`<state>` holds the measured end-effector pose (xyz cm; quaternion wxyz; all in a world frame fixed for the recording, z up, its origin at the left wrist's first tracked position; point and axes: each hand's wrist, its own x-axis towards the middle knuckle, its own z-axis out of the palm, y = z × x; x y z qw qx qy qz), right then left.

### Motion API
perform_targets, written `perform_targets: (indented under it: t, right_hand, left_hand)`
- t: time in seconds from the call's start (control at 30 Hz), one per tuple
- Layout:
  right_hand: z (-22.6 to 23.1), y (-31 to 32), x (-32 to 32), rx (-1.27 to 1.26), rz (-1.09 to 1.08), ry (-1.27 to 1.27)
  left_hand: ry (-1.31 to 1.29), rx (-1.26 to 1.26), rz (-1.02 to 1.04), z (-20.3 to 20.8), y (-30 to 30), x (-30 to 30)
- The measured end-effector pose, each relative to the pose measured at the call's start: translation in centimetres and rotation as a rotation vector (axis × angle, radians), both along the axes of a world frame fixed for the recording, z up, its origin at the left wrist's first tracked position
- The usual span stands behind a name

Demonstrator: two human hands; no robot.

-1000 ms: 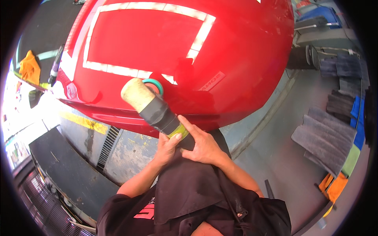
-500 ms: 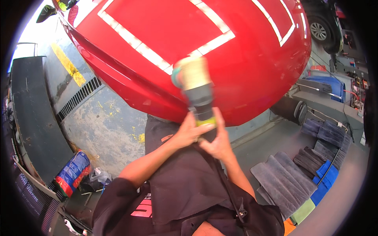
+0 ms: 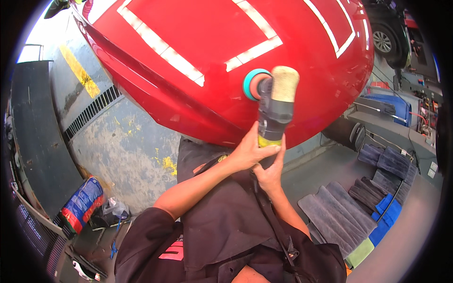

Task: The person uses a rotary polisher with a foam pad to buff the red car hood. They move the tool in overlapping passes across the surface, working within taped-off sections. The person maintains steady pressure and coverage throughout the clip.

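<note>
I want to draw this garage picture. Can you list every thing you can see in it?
Car body: one, red with white stripes, top centre.
Polishing machine: one, dark grey with tan end and teal pad, against the car.
Cloths: several, grey, blue, one green, lower right on floor.
Bag: one, blue and red, lower left.
Floor drain grate: one, dark, left.
Wheel: one, black, top right.
Left hand: one, on the machine's handle.
Right hand: one, below it, on the handle.

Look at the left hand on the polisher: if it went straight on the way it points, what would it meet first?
The left hand points up along the polisher toward the red car panel. The panel would probably come first, though depth is hard to judge here.
</note>
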<state>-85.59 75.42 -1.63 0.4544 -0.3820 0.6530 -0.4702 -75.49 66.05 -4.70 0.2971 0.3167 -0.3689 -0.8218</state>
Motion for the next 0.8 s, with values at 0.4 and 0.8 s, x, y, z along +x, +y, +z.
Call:
perform_targets:
  t: [0.4,0.8]
  right_hand:
    - [-0.2,-6.4,7.6,0.098,0.369,0.065]
    - [-2.2,3.6,13.4,0.105,-0.605,0.193]
  left_hand:
    - [-0.121,0.07,0.192,-0.3,-2.4,13.3]
    - [-0.101,-0.057,-0.592,-0.7,-1.0,6.3]
